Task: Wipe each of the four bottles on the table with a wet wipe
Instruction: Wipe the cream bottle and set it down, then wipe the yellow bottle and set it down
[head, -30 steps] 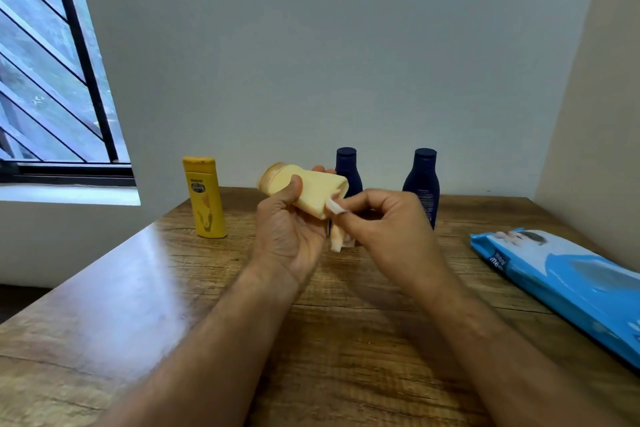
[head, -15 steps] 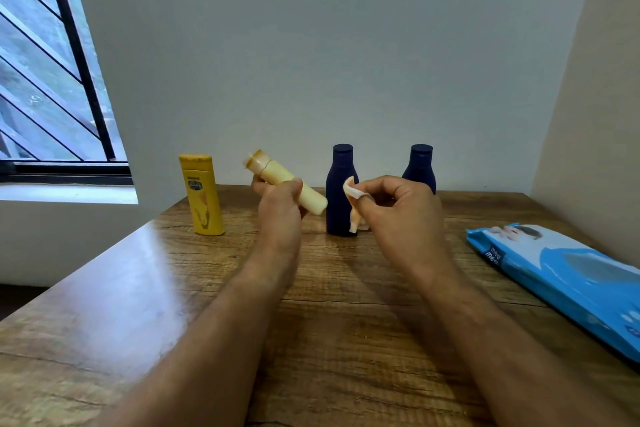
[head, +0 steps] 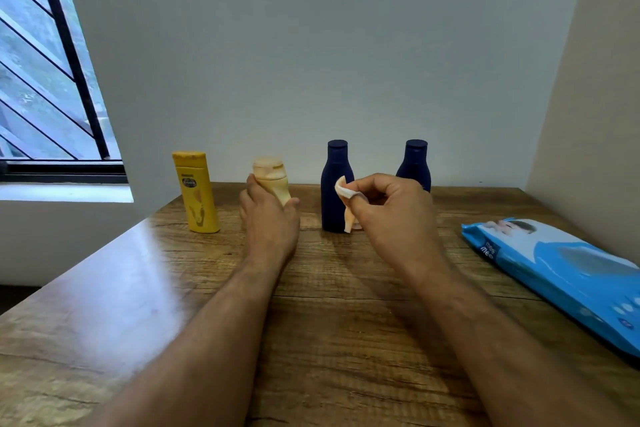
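My left hand (head: pixel 268 218) grips a pale cream bottle (head: pixel 272 178), held upright near the back of the wooden table (head: pixel 346 322); whether its base touches the wood is hidden by my hand. A yellow bottle (head: pixel 197 192) stands to its left. Two dark blue bottles stand to the right, one (head: pixel 334 184) just behind my right hand and one (head: pixel 414 165) further right. My right hand (head: pixel 388 208) pinches a crumpled white wet wipe (head: pixel 346 204) in front of the nearer blue bottle.
A blue pack of wet wipes (head: pixel 561 270) lies flat along the table's right side. A wall runs close behind the bottles and along the right. A barred window (head: pixel 45 80) is at the left, beyond the table's left edge.
My left hand swung the cream bottle from tilted on its side to upright and moved it back toward the row. My right hand drew away from it to the right, keeping the wipe.
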Available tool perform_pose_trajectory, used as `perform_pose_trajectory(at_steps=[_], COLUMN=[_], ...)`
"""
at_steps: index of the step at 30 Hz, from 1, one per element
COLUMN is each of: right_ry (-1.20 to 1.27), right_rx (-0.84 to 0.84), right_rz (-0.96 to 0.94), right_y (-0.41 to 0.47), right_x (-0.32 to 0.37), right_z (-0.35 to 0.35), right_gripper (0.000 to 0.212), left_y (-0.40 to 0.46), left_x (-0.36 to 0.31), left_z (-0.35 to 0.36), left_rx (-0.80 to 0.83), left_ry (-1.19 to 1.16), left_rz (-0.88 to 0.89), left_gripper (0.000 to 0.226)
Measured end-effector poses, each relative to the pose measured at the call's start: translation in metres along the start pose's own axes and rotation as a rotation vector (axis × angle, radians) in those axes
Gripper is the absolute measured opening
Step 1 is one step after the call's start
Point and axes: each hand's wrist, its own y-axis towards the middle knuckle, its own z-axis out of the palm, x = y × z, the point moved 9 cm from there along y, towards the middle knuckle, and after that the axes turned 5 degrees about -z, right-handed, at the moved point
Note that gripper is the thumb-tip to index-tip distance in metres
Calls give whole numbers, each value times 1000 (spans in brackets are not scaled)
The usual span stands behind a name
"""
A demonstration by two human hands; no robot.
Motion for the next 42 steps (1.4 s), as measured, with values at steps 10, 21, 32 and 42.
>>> perform_pose_trajectory(at_steps=[10,21,32,42], right_ry=[-14,-40,-45,-29], right_rx=[16,34,38,54], right_rz=[3,13,12,-1], right_y=[0,-1,-1,-2], right_x=[-1,-5,-3,-1], right_z=[2,5,3,4], right_gripper=[13,14,14,16], left_y=[11,12,-18,7], left_x=[14,23,-13,26], left_z=[5,0,-55,-84], left_rx=[-16,-65,-388,-482], left_ry=[56,95,-72,-60], left_rz=[-36,-115,182,73], left_gripper=[87,104,63,58])
